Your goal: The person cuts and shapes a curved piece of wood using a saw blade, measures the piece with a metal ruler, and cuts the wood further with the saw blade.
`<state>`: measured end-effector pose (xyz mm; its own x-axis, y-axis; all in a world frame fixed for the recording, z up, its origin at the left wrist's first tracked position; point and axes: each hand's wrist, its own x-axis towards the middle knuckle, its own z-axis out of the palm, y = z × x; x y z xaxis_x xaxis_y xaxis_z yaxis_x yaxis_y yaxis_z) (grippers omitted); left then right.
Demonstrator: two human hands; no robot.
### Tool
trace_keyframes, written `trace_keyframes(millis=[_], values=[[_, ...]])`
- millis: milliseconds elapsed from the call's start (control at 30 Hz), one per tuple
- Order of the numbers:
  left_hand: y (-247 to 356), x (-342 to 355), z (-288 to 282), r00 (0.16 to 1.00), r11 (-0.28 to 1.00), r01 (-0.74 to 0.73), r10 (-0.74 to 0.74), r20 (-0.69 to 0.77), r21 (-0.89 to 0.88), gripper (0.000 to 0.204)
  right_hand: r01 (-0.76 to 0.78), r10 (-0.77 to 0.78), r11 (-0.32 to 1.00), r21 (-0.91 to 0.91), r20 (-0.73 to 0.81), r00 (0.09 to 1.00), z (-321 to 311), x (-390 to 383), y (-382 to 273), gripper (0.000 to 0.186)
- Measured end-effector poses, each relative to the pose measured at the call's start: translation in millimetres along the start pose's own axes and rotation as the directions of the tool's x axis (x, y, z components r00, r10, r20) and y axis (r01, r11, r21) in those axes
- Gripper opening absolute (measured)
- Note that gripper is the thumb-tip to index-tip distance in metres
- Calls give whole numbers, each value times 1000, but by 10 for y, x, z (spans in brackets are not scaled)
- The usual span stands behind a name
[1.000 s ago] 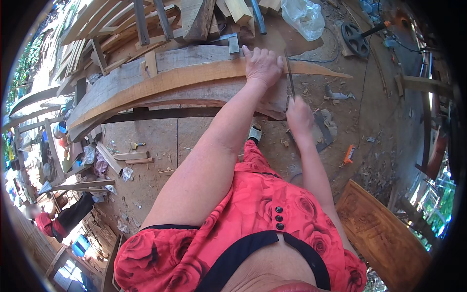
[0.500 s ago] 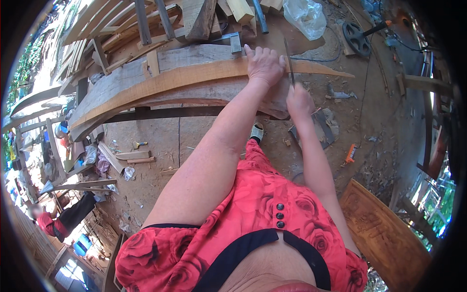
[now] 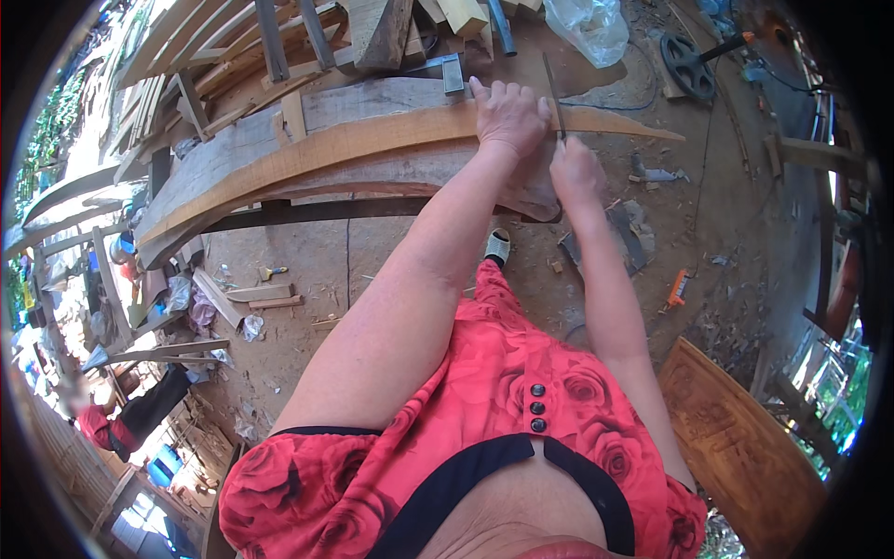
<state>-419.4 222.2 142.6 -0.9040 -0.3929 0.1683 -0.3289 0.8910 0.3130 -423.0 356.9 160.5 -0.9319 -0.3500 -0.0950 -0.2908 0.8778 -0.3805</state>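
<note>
A long, curved light-brown wooden board [image 3: 326, 142] lies on a thick grey plank [image 3: 363, 98] in front of me. My left hand [image 3: 512, 114] presses down on the board near its right end, its fingers curled over the wood. My right hand [image 3: 577, 174], slightly blurred, is closed round the near end of a handsaw, whose thin dark blade [image 3: 553, 86] points away from me. The blade crosses the board just right of my left hand; the board's tapered tip extends beyond it. My right fist hides the saw's handle. A try square [image 3: 453, 74] rests on the plank left of my left hand.
Stacked timber [image 3: 200, 42] fills the far left. A clear plastic bag [image 3: 587, 28] and a black wheel [image 3: 687, 67] lie at the far right. An orange tool [image 3: 678, 287] is on the dirt floor, near a carved wooden panel [image 3: 736, 433]. Another person [image 3: 116, 419] is at lower left.
My right hand has pushed forward, away from me, and the saw blade reaches farther past the board. My left hand stays on the board. The whole view has shifted slightly.
</note>
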Motion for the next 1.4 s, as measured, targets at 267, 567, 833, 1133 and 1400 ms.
trace_keyframes(millis=[267,567,833,1133,1400], values=[[-116,-49,-38,1000,1000,26,-26,-10,0,35,-52,54,998,-20,146,988,-104,-630,109,27],[-76,-19,-56,999,997,34,-32,33,-67,39,-3,5,1000,-28,71,997,-62,-177,-42,27],[-48,0,-63,1000,999,20,-20,10,-49,36,4,-2,999,-42,50,999,10,-214,62,26],[-137,-41,-33,999,999,34,-34,-13,-35,38,-36,39,999,-33,108,993,-51,-679,125,26],[-16,-9,-38,1000,997,7,-7,-4,-80,37,-22,21,998,-62,-12,1000,-6,22,-90,24]])
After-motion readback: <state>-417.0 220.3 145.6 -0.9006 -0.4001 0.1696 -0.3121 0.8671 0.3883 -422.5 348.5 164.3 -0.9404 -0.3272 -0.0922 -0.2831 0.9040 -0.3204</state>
